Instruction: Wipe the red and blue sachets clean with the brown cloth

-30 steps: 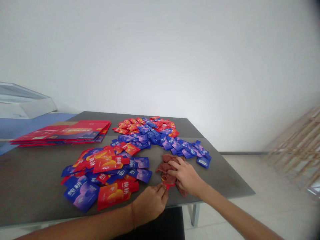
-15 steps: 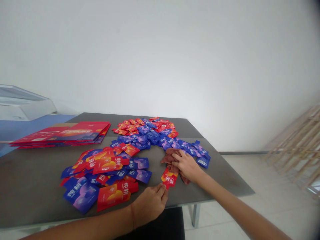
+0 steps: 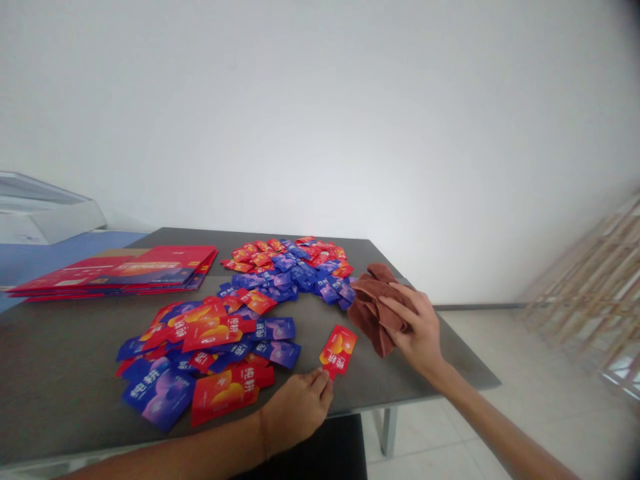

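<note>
- Flat red foil sachet [image 3: 339, 351] w/ orange print: lies alone on bare tabletop, tilted on the diagonal, apart from the piles, cloth off it
- L hand [image 3: 297, 410]: fingers loosely together, tips at sachet's lower end, touching or just beside it; no clear pinch, can't tell
- Crumpled brown fabric cloth [image 3: 374, 310]: bunched at sachet's 2 o'c, near it, not touching
- R hand [image 3: 414, 327]: fingers spread, curled over the cloth, holding it, thumb hidden
- Loose heap of red & blue foil sachets [image 3: 207, 347]: at 9 o'c from lone sachet, close to L hand
- 2nd heap, red & blue sachets [image 3: 287, 270]: at 11 o'c, its blue edge just beside the cloth
- Stack of flat red printed cartons [image 3: 113, 275]: 10 o'c, far table corner
- Dark grey tabletop [image 3: 65, 347]: carries all of it
- Pale wooden rack [image 3: 583, 293]: 3 o'c, off the table, leaning at wall
</note>
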A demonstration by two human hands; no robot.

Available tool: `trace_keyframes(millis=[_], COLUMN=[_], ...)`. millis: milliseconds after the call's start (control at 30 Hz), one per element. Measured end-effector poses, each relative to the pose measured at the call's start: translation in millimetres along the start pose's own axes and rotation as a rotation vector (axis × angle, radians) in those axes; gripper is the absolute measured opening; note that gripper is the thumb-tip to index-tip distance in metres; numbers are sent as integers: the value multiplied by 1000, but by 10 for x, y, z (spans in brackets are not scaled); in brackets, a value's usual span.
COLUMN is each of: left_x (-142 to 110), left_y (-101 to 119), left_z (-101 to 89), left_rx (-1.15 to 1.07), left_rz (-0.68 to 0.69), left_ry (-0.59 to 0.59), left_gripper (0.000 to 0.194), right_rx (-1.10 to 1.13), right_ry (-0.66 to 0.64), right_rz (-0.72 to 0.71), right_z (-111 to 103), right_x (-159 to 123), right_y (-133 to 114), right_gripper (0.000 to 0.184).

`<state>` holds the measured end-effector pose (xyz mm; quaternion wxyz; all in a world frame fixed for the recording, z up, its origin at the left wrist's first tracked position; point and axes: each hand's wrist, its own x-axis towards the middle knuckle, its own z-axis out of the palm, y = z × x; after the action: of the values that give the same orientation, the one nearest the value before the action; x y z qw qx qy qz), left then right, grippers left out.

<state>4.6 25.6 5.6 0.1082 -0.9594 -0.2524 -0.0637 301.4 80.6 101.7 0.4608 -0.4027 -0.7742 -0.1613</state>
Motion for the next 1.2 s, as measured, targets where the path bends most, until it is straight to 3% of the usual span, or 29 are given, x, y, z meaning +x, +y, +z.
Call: trace_keyframes(millis=[267, 433, 600, 700, 933, 1200], left_x=[64, 272, 527, 658, 811, 866], left_y=[-22, -171, -414, -420, -156, -90], left_z=[-145, -448, -646, -651, -549, -531], left_rx=[-38, -135, -113, -108, -108, -96], left_rz=[-16, -210, -414, -483, -558, -571], left_ry=[-57, -165, -139, -151, -231, -246], left_gripper=[30, 19, 28, 39, 61, 50], right_rx=[-48, -52, 3, 28, 58, 58], right_ry=[117, -47, -109, -91, -72, -62], right_rz=[160, 235, 327, 373, 404, 397], right_z=[-62, 94, 253, 281, 283, 304], right_x=[-672, -988, -1101, -1137, -1158, -1182], right_y=[242, 289, 241, 249, 253, 264], right_gripper=[32, 31, 31, 32, 32, 32])
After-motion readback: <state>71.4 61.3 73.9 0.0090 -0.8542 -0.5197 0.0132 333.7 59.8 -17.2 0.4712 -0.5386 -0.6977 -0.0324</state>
